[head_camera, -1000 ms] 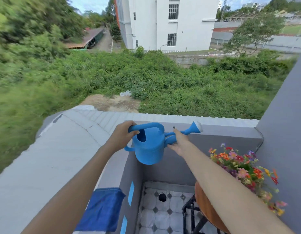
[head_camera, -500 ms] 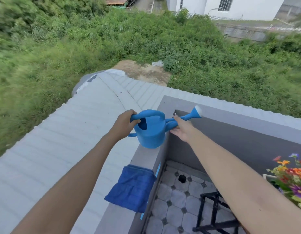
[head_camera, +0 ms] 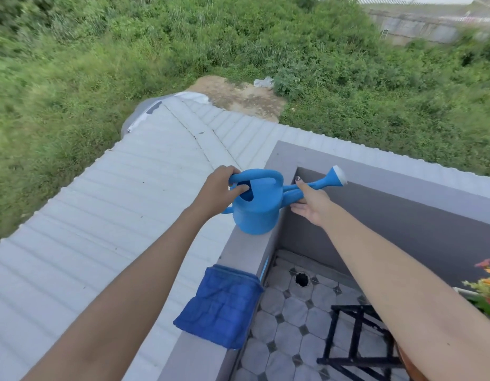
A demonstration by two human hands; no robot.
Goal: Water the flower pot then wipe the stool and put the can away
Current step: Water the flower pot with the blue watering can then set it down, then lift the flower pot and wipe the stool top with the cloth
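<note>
The blue watering can sits on top of the grey wall ledge at the corner of a small balcony. Its bottom looks like it is resting on the ledge. The left hand has its grip wrapped around the back end of the can's looping handle, with the fingers curled tight over it and the thumb tucked by the fill hole. The right hand is flatter. Its grip is loose, with the fingers laid along the spout where it joins the can, touching it but not closed around it. The spout points to the right and away, out over the balcony, and ends in a white tip. Nearer to the person on the same ledge lies a folded blue cloth, apart from the can, with its edge hanging a little over the inner side. Down below is a tiled floor with a round drain hole. A black metal stool frame stands on the tiles. At the far right edge some orange and red flowers peek in. Beyond the ledge are a pale ribbed roof and lots of green grass.
</note>
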